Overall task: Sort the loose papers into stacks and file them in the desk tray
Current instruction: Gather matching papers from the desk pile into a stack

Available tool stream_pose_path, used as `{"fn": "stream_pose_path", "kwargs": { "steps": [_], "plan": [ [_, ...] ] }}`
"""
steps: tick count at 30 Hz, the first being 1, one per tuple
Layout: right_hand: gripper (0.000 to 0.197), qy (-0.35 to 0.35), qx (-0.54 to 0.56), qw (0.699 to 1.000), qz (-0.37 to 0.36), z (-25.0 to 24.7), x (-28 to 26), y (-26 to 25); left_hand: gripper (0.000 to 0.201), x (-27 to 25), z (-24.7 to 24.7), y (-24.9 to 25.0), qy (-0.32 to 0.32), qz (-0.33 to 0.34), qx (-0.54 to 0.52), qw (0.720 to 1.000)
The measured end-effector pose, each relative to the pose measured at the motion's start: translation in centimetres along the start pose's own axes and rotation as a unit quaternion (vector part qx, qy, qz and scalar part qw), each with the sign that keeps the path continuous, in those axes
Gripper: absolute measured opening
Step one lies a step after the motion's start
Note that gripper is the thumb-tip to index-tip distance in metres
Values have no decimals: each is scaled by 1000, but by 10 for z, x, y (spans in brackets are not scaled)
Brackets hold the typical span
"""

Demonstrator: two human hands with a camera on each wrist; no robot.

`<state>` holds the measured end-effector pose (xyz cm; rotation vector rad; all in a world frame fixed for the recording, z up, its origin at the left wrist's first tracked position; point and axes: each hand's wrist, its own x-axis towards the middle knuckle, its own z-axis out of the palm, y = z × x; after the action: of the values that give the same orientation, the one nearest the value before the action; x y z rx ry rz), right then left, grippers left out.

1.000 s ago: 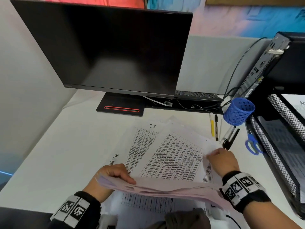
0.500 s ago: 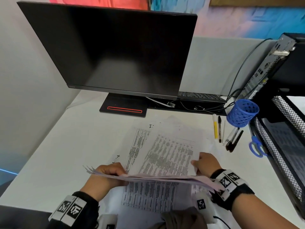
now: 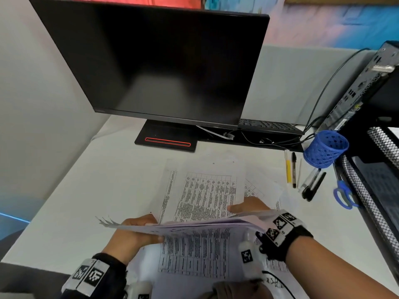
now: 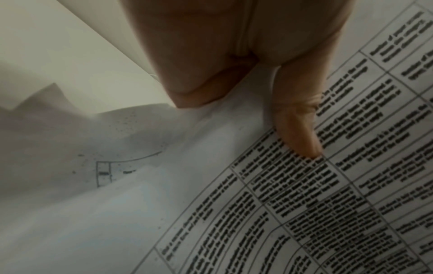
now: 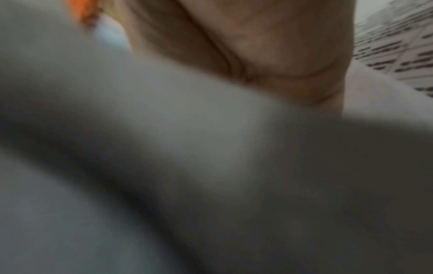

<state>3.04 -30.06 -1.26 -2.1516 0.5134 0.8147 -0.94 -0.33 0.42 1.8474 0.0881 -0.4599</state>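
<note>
White desk (image 3: 90, 190) fills the head view, with a dark monitor (image 3: 151, 61) at the far side and the mesh desk tray (image 3: 371, 201) at the right edge. Both hands hold 1 sheaf of papers (image 3: 194, 225) near the body: the left hand (image 3: 133, 231) pinches its left end, the right hand (image 3: 248, 207) its right end, long axis running left to right. More loose sheets (image 3: 207, 190) lie just beyond. The tray is to the right, so the right hand is nearer.

From the left wrist, 1 finger (image 4: 297, 118) presses printed paper.

From the right wrist, blur hides the fingers; I cannot tell their grip there.
</note>
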Motion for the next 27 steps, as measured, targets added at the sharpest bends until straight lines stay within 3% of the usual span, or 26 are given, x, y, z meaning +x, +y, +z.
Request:
{"fn": "stream_pose_path", "kwargs": {
  "steps": [2, 4, 6, 8, 11, 15, 18, 20, 24, 27],
  "plan": [
    [33, 2, -8, 1000, -2, 1, 0, 1, 41, -2, -3, 3, -6, 10, -9, 1000],
    [29, 37, 12, 999, -19, -2, 1, 13, 57, -3, -5, 6, -7, 24, -30, 999],
    [28, 76, 75, 994, -4, -8, -3, 31, 67, -5, -7, 11, 11, 35, -52, 998],
    [15, 98, 190, 977, 24, -13, -8, 52, 67, -4, -8, 15, 27, 38, -73, 996],
    [5, 109, 338, 931, 81, -17, -15, 77, 53, 3, -7, 22, 19, 40, -99, 994],
    [2, 72, 356, 924, 122, -13, -27, 86, 70, 18, -4, 31, 9, 39, -113, 993],
    [22, 62, 385, 912, 123, -13, -29, 81, 41, 40, 4, 37, 24, 27, -93, 995],
    [24, 51, 419, 897, 134, -11, -27, 78, 25, 61, 12, 34, 36, 5, -30, 999],
    [20, 50, 409, 899, 149, -7, -22, 79, 34, 109, 28, 13, -18, -26, 136, 990],
    [26, 52, 413, 897, 152, -6, -19, 80, 41, 131, 40, 2, -1, -56, 233, 971]
  ]
}}
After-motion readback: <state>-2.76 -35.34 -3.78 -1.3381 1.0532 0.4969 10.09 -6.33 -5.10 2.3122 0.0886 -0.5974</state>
